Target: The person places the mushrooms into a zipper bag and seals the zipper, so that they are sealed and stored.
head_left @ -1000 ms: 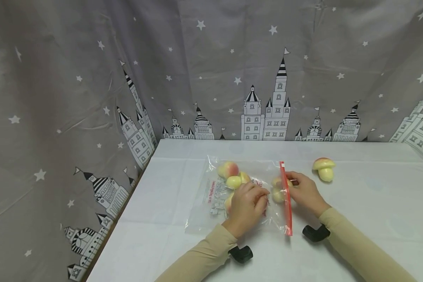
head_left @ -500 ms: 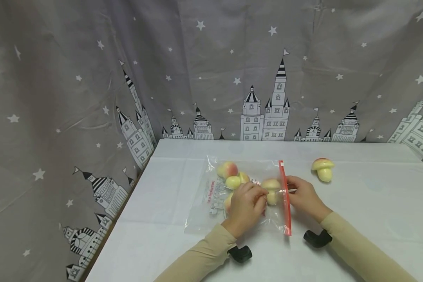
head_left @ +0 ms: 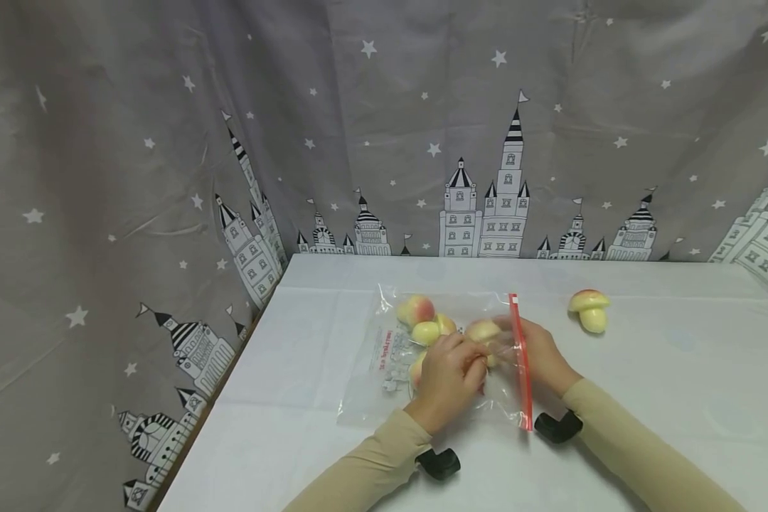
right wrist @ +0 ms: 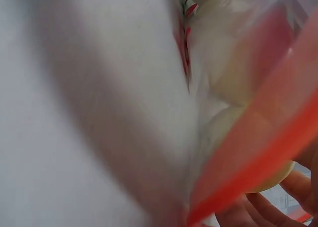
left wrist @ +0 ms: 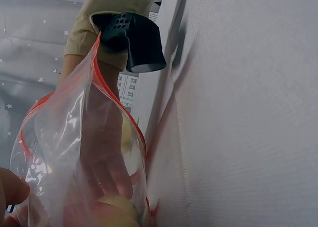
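Note:
A clear zip bag (head_left: 365,402) with a red zip edge (head_left: 522,370) lies on the table, several toy mushrooms (head_left: 416,309) inside it. My left hand (head_left: 446,380) pinches the upper film of the bag, and its thumb (left wrist: 14,189) shows against the plastic in the left wrist view. Through the mouth of the bag reaches my right hand (head_left: 537,352), fingers extended toward a yellow-red toy mushroom (head_left: 482,331) just inside. In the left wrist view those fingers (left wrist: 117,175) look straight behind the film, right at the mushroom's cap (left wrist: 117,214).
Another toy mushroom (head_left: 590,311), yellow with a reddish cap, lies on the white table (head_left: 678,398) to the right of the bag. A grey curtain (head_left: 384,128) printed with castles and stars hangs behind and at the left.
The toy mushroom has moved from the bag's mouth leftward, deeper inside. My right hand has followed it past the red zip edge. The left hand stays in place.

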A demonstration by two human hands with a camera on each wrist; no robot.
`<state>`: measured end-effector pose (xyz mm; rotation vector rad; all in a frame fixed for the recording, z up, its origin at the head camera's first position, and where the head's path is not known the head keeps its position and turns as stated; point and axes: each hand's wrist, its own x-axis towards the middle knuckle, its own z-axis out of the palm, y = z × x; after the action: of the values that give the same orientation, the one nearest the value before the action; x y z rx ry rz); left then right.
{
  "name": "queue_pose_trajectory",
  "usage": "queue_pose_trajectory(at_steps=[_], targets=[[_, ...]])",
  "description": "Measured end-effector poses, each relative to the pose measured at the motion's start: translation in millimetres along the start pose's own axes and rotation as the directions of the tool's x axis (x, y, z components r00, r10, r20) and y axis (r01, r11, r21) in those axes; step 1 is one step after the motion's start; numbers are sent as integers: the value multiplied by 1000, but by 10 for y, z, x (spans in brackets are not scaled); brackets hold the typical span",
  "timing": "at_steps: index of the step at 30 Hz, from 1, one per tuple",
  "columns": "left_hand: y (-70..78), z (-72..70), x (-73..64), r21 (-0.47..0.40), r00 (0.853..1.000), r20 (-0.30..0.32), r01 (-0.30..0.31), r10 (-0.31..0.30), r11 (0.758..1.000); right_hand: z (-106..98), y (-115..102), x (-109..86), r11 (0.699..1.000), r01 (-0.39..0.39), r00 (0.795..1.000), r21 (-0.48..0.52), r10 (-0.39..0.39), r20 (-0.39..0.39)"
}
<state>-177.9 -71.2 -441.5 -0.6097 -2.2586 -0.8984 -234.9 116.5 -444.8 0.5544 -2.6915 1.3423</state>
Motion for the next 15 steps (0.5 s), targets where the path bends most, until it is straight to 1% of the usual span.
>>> queue_pose_trajectory(at_steps=[3,7,15], targets=[[-4,11,0,3,1000,-5,-12,12,1000,33,-5,14,998,13,1000,66,-13,3],[-12,17,-6,8,1000,-8,-18,18,1000,85,-25,33,992,27,1000,122,-26,-6],[-10,9,-5,14,1000,-12,-13,13,1000,161,-102,54,988,-10,1000,155,10,1]])
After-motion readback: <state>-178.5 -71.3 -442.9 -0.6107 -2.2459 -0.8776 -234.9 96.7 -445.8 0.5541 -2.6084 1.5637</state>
